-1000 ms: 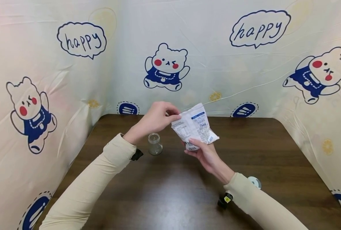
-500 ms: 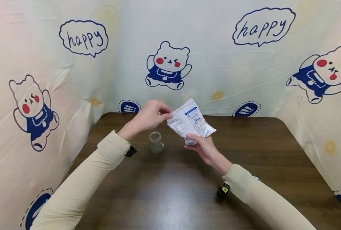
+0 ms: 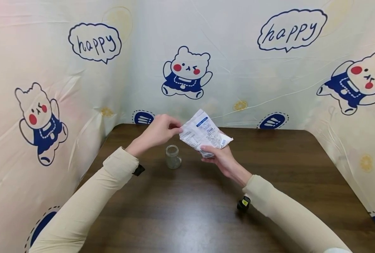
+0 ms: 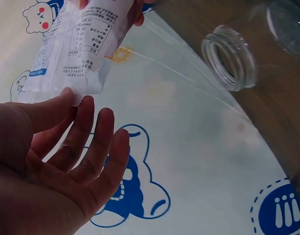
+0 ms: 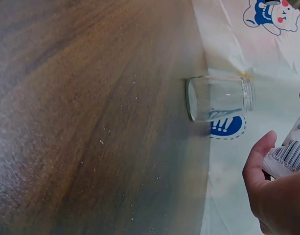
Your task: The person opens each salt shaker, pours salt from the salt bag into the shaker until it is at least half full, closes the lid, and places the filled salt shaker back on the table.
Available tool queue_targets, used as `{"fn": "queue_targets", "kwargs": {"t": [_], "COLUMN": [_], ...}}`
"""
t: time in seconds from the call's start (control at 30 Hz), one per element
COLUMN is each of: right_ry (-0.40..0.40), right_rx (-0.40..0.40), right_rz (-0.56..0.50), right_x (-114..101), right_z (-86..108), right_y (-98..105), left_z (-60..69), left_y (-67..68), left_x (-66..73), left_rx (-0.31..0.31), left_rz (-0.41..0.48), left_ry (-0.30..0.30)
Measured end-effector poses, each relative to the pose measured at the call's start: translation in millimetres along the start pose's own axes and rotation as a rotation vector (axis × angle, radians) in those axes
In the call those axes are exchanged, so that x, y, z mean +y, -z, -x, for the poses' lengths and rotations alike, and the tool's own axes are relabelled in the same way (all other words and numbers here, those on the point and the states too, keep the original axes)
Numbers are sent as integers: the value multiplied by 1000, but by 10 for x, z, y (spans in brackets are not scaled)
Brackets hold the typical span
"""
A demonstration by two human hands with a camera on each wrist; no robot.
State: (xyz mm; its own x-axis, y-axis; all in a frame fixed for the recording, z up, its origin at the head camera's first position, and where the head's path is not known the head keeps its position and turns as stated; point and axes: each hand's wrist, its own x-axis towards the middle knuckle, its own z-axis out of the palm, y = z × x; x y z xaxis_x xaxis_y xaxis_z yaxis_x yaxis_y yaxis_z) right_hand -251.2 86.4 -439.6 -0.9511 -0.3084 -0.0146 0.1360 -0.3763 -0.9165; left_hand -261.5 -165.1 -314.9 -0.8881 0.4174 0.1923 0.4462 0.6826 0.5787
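A white printed packet [image 3: 203, 130] is held tilted above the table. My right hand [image 3: 220, 159] grips its lower part, thumb across the printed face; in the right wrist view that hand [image 5: 279, 196] is beside the packet's barcode end [image 5: 289, 155]. My left hand [image 3: 157, 131] pinches the packet's upper left corner. In the left wrist view the left hand [image 4: 66, 156] has thumb and forefinger on the edge of the packet [image 4: 86, 44], its other fingers spread. An uncapped glass jar [image 3: 173, 158] stands upright below the packet; it also shows in the right wrist view [image 5: 218, 99].
The brown wooden table [image 3: 181, 207] reaches back to a patterned cloth [image 3: 238, 70] with bears, which also hangs at both sides. Small pale specks lie on the tabletop in the right wrist view. A white thing [image 3: 336, 250] shows at the lower right edge.
Both hands and the packet have shifted left in the head view, and the packet is tilted further to the left. The hold of each hand looks the same.
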Motion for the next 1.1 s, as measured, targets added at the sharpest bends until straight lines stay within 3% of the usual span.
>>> {"fn": "queue_targets", "kwargs": {"t": [0.63, 1.1], "right_ry": [-14, -36], "right_rx": [-25, -17], "right_rz": [110, 153], "right_x": [52, 67], "right_z": [-179, -238], "right_y": [-36, -56], "left_z": [152, 200], "left_y": [-97, -159], "left_x": [-271, -412], "left_rx": [93, 128], "left_rz": [-39, 20], "left_ry": [44, 74]}}
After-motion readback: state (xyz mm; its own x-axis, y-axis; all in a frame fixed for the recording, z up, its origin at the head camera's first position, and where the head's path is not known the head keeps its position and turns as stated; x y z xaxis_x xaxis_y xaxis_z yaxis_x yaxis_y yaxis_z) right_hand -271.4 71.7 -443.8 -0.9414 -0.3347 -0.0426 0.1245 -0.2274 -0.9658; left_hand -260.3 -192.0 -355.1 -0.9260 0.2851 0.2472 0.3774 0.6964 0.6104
